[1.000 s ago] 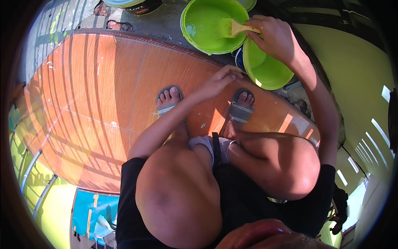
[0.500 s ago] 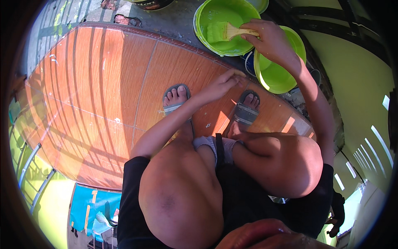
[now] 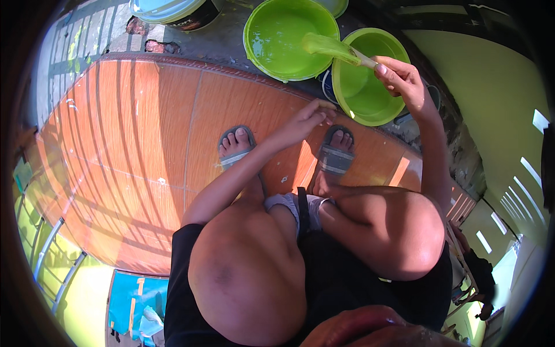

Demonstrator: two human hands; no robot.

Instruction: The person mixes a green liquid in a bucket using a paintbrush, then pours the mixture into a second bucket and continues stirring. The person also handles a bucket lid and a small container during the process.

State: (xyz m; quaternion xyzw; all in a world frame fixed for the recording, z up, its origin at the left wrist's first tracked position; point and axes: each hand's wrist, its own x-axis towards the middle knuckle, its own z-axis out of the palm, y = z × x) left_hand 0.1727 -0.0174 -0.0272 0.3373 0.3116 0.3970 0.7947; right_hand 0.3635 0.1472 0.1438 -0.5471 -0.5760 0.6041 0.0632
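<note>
My right hand grips the handle of a paintbrush, its bristles coated in bright green paint. The brush hangs between two buckets, its bristles over the right side of a paint bucket filled with green paint. Below my right hand is a second green bucket, with green inside it. My left hand is held above the tiled floor between my feet, short of the second bucket. Its fingers are loosely stretched and apart, holding nothing.
Orange wood-look tiles cover the floor, ending at a raised edge before rough grey concrete. A light blue-lidded bucket stands at the far left. The green wall rises on the right. My sandalled feet are close to the buckets.
My right hand has drawn the brush to the right and turned it, bristles now near the bucket's right rim. The view has shifted slightly, showing more of the far-left bucket. The left hand stays open.
</note>
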